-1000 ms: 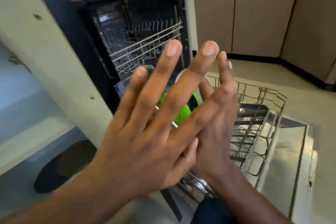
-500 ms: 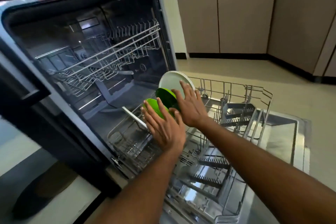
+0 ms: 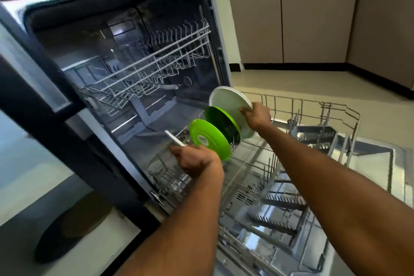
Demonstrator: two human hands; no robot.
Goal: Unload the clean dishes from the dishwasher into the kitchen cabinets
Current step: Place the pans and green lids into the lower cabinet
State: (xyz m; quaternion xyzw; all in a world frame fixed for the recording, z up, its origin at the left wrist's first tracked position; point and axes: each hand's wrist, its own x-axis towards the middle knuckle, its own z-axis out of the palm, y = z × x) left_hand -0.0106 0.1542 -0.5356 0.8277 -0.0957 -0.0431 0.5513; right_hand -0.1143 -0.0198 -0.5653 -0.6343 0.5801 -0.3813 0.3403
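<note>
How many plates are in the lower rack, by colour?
Green plates: 2, one by the left hand, one behind it
White plates: 2, the large one gripped by the right hand, one flat piece seen edge-on
Total: 4

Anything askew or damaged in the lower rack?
Nothing stands out. Three plates stand on edge in the lower rack: white plate, dark green plate, light green plate. No chips or spills visible.

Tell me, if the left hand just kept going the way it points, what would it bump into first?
Probably the thin white plate at the left hand's fingertips, lying in the lower rack; depth is hard to judge.
</note>
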